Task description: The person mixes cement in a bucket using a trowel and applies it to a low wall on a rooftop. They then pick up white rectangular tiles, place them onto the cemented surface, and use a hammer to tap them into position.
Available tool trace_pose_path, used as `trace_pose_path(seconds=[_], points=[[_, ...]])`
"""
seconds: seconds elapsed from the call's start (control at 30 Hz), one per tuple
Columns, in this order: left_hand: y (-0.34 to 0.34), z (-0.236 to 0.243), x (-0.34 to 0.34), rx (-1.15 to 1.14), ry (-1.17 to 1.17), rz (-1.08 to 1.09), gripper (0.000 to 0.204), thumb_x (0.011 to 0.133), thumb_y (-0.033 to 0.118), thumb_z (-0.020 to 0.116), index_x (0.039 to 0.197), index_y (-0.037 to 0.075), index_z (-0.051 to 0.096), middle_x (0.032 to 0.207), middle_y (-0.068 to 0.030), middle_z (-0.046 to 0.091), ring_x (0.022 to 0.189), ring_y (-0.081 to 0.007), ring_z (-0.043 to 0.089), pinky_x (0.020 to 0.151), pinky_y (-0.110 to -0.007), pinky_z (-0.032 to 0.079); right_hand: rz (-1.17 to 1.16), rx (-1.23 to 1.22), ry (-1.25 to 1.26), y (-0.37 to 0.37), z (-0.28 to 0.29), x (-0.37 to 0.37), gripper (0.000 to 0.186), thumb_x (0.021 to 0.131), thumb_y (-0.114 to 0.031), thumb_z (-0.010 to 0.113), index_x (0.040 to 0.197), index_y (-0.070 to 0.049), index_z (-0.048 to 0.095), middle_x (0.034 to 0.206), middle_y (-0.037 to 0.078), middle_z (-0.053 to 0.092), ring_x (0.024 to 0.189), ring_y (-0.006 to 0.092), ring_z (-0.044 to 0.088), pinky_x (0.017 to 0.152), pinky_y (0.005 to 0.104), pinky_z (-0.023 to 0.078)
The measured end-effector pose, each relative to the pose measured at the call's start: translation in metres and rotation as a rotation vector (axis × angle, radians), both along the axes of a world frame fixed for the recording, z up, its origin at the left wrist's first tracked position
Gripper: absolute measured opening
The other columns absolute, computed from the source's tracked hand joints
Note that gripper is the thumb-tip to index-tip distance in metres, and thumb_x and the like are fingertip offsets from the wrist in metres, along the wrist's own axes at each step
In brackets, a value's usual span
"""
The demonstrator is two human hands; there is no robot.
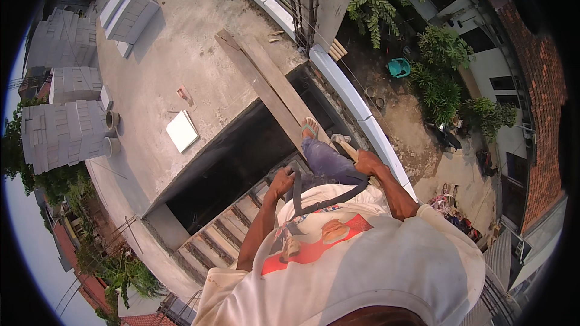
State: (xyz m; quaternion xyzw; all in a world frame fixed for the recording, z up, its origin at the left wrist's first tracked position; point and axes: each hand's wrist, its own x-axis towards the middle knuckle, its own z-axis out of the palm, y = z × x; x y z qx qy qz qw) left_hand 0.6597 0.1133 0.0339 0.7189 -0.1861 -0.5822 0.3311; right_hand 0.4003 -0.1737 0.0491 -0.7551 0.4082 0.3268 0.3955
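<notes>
My left hand (281, 181) is closed on a black strap (297, 193), which hangs in a loop across my front. My right hand (370, 166) grips the pale wooden handle of a tool (341, 142); its head is too small to identify. My sandaled left foot (309, 128) rests on long wooden planks (260, 78), which span a dark stairwell opening (202, 175). Below me are rough steps (214, 244) with wooden strips along them.
Stacked grey blocks (60, 136) and buckets (112, 145) line the slab (145, 84) at left, near a white square board (180, 130) and a trowel-like tool (184, 93). A white block edging (380, 145) borders a drop to a yard with plants (441, 90) and a teal chair (399, 67).
</notes>
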Motion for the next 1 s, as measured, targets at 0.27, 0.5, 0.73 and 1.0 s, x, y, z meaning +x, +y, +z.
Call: trace_pose_path(seconds=[0.27, 0.5, 0.73, 1.0], points=[[-0.133, 0.044, 0.076, -0.103, 0.828, 0.520, 0.056, 0.106, 0.053, 0.058, 0.127, 0.001, 0.058, 0.118, -0.0118, 0.069, 0.110, -0.0259, 0.069, 0.097, -0.038, 0.056, -0.027, 0.166, -0.221, 0.008, 0.098, 0.211, 0.069, 0.088, -0.032, 0.069, 0.143, 0.005, 0.049, 0.119, 0.034, 0.070, 0.112, 0.0468, 0.069, 0.098, 0.0485, 0.054], [-0.148, 0.011, 0.169, 0.077, 0.651, 1.109, 0.020, 0.110, 0.025, 0.048, 0.097, 0.010, 0.054, 0.080, -0.0018, 0.055, 0.070, -0.0196, 0.058, 0.070, -0.038, 0.057, -0.374, 0.670, -0.435, -0.039, 0.045, 0.259, 0.059, 0.102, -0.051, 0.064, 0.137, -0.003, 0.064, 0.097, 0.013, 0.075, 0.087, 0.0206, 0.075, 0.076, 0.0384, 0.059], [-0.104, 0.003, 0.296, 0.397, 0.889, 1.085, 0.023, 0.109, 0.023, 0.049, 0.091, 0.011, 0.054, 0.069, 0.0050, 0.049, 0.054, -0.0085, 0.049, 0.051, -0.027, 0.049, -0.572, -0.346, 0.020, -0.182, -0.083, 0.253, 0.086, 0.096, -0.040, 0.074, 0.164, -0.013, 0.028, 0.162, 0.016, 0.039, 0.151, 0.0419, 0.036, 0.122, 0.0552, 0.038], [-0.090, 0.019, 0.367, 0.466, 0.756, 1.016, 0.023, 0.110, 0.026, 0.050, 0.095, 0.009, 0.055, 0.070, 0.0042, 0.049, 0.056, -0.0087, 0.049, 0.051, -0.028, 0.050, -0.396, -0.410, 0.121, -0.211, -0.100, 0.259, 0.041, 0.092, -0.035, 0.077, 0.127, -0.015, 0.069, 0.134, 0.011, 0.062, 0.133, 0.0339, 0.055, 0.105, 0.0573, 0.045]])
